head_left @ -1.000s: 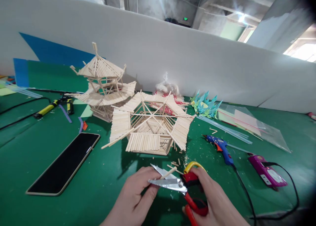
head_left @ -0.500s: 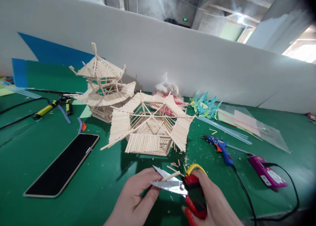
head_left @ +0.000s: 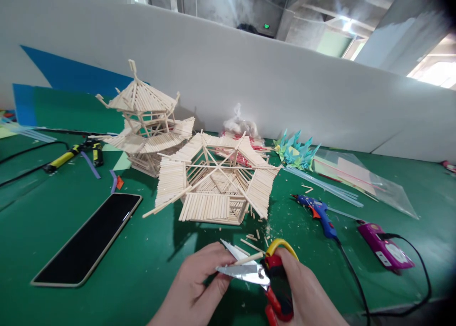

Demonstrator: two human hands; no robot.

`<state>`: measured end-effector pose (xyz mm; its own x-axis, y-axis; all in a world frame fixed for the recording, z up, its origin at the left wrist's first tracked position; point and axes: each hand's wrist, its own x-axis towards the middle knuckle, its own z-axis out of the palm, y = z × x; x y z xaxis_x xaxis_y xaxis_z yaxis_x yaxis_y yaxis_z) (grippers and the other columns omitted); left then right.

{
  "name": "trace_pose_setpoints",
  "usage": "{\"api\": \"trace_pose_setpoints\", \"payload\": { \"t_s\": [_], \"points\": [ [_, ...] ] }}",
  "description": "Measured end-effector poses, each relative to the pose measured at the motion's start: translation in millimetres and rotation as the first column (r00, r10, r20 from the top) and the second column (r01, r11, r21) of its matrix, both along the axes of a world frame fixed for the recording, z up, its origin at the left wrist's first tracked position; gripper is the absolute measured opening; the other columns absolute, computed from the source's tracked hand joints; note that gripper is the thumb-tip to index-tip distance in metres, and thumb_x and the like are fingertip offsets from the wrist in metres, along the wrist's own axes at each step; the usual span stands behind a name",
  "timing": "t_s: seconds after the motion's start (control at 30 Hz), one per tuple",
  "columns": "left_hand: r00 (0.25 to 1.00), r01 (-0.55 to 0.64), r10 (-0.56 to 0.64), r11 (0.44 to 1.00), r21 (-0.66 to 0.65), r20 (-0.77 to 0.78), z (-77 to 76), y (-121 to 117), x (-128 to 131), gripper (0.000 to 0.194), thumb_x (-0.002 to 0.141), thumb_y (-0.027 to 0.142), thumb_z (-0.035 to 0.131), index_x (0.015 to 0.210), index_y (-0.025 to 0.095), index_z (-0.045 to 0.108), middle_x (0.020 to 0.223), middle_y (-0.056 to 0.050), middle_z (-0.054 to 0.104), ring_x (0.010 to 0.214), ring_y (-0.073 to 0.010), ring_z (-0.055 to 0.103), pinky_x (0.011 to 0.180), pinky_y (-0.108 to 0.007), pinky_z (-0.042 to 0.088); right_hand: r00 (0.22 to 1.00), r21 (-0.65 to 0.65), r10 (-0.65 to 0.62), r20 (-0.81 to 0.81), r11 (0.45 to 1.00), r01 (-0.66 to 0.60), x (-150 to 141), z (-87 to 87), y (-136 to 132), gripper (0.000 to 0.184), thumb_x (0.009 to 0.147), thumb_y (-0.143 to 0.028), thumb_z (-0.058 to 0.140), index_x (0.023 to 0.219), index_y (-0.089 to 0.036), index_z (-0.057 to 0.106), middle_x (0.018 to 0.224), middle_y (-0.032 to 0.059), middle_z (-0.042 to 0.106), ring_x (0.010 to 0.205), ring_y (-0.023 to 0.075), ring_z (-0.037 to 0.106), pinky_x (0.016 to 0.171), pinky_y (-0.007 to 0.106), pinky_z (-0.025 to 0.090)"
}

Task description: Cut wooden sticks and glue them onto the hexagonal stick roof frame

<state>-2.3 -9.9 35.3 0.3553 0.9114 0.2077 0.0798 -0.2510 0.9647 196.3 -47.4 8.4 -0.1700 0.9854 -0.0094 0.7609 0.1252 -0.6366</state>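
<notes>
My left hand (head_left: 200,282) pinches a thin wooden stick (head_left: 251,258) between thumb and fingers. My right hand (head_left: 305,288) is wrapped round the red and yellow handles of the scissors (head_left: 261,274). The blades are apart, with the stick lying between them near the left fingertips. Just beyond my hands stands a wooden stick pavilion (head_left: 204,207), its lower roof panels laid in rows and its centre an open frame of crossing sticks. Short stick offcuts (head_left: 251,237) lie between it and the scissors.
A taller stick pagoda (head_left: 146,102) stands behind left, and a phone (head_left: 89,238) lies at left. On the right are a blue glue gun (head_left: 318,214), a purple power box (head_left: 384,247) with cable, clear glue sticks (head_left: 324,186) and a blue-green paper ornament (head_left: 295,150).
The stick has slid slightly to the right between the blades, and the scissors' handles have shifted a little. Both hands keep their grip, and the view has moved slightly.
</notes>
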Motion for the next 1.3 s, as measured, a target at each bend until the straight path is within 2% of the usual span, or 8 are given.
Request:
{"api": "trace_pose_setpoints", "payload": {
  "t_s": [0.33, 0.43, 0.5, 0.6, 0.7, 0.77, 0.97, 1.3],
  "points": [
    [0.996, 0.0, -0.007, 0.997, -0.078, -0.086, 0.4, 1.6, 0.7, 0.018, 0.076, 0.018, 0.051, 0.07, 0.023, 0.067, 0.067, -0.001, 0.065, 0.063, -0.0165, 0.06, 0.058, -0.024, 0.045, 0.996, -0.006, -0.044, 0.079, 0.999, 0.044, -0.2, -7.5, -2.5, 0.039, 0.048, -0.017, 0.051, 0.085, -0.022, 0.038, 0.067, 0.0007, 0.058, 0.053, 0.0167, 0.052, 0.046, 0.025, 0.04],
    [0.969, -0.074, 0.052, 0.994, -0.085, -0.242, -1.1, -0.6, -7.8, 0.018, 0.073, 0.025, 0.058, 0.09, 0.026, 0.065, 0.07, 0.0, 0.066, 0.064, -0.0175, 0.061, 0.059, -0.025, 0.048, 0.991, 0.078, -0.059, 0.122, 0.996, 0.049, 5.6, -3.5, -1.7, 0.03, 0.055, -0.016, 0.05, 0.082, -0.021, 0.041, 0.071, 0.0033, 0.058, 0.059, 0.0179, 0.054, 0.051, 0.027, 0.043],
    [0.93, -0.168, 0.178, 0.984, 0.057, -0.321, -0.5, -5.1, -13.3, 0.037, 0.07, 0.027, 0.061, 0.107, 0.031, 0.056, 0.071, 0.002, 0.065, 0.063, -0.0168, 0.061, 0.059, -0.025, 0.048, 0.983, 0.156, -0.048, 0.18, 0.988, 0.019, 11.2, 1.2, -0.8, 0.026, 0.059, -0.015, 0.05, 0.083, -0.02, 0.043, 0.074, 0.006, 0.058, 0.064, 0.0203, 0.055, 0.055, 0.03, 0.044],
    [0.844, -0.197, 0.389, 0.865, 0.462, -0.369, 5.6, -10.6, -15.7, 0.042, 0.073, 0.033, 0.058, 0.113, 0.031, 0.047, 0.087, -0.002, 0.062, 0.076, -0.0213, 0.057, 0.066, -0.031, 0.044, 0.946, 0.235, -0.039, 0.322, 0.971, -0.039, 17.1, 10.0, 0.6, 0.021, 0.063, -0.021, 0.052, 0.083, -0.017, 0.047, 0.077, 0.0094, 0.057, 0.066, 0.0241, 0.054, 0.057, 0.036, 0.044],
    [0.714, 0.103, 0.486, 0.638, 0.763, -0.503, 14.8, -8.7, -9.7, 0.035, 0.075, 0.033, 0.055, 0.109, 0.024, 0.052, 0.095, -0.008, 0.062, 0.088, -0.0272, 0.052, 0.079, -0.041, 0.035, 0.91, 0.231, 0.0, 0.415, 0.967, -0.105, 17.1, 20.4, 2.5, 0.019, 0.065, -0.023, 0.051, 0.083, -0.017, 0.051, 0.078, 0.0095, 0.058, 0.068, 0.0251, 0.053, 0.058, 0.038, 0.044],
    [0.583, 0.327, 0.506, 0.57, 0.753, -0.636, 20.3, -4.8, -3.7, 0.023, 0.075, 0.027, 0.055, 0.096, 0.021, 0.059, 0.088, -0.007, 0.065, 0.086, -0.0276, 0.052, 0.08, -0.043, 0.029, 0.887, 0.21, 0.037, 0.46, 0.966, -0.149, 16.0, 27.4, 4.0, 0.021, 0.064, -0.021, 0.05, 0.084, -0.015, 0.052, 0.078, 0.0097, 0.058, 0.07, 0.0258, 0.053, 0.059, 0.039, 0.044],
    [0.251, 0.521, 0.359, 0.733, 0.438, -0.899, 30.3, -1.9, 5.9, 0.018, 0.071, 0.008, 0.05, 0.069, 0.021, 0.062, 0.067, -0.002, 0.062, 0.065, -0.0239, 0.051, 0.065, -0.04, 0.032, 0.832, 0.205, 0.073, 0.551, 0.954, -0.22, 17.7, 41.0, 7.0, 0.029, 0.06, -0.02, 0.05, 0.089, -0.014, 0.055, 0.082, 0.0107, 0.058, 0.073, 0.0263, 0.051, 0.061, 0.039, 0.043],
    [0.309, 0.509, 0.249, 0.772, 0.381, -0.918, 25.3, -3.2, 3.2, 0.022, 0.067, 0.004, 0.048, 0.068, 0.019, 0.064, 0.066, -0.004, 0.061, 0.061, -0.0212, 0.048, 0.062, -0.037, 0.03, 0.796, 0.137, 0.154, 0.585, 0.949, -0.284, 21.6, 57.5, 15.5, 0.025, 0.061, -0.026, 0.054, 0.084, -0.017, 0.053, 0.078, 0.0073, 0.056, 0.068, 0.0222, 0.049, 0.061, 0.035, 0.039]
  ]
}}
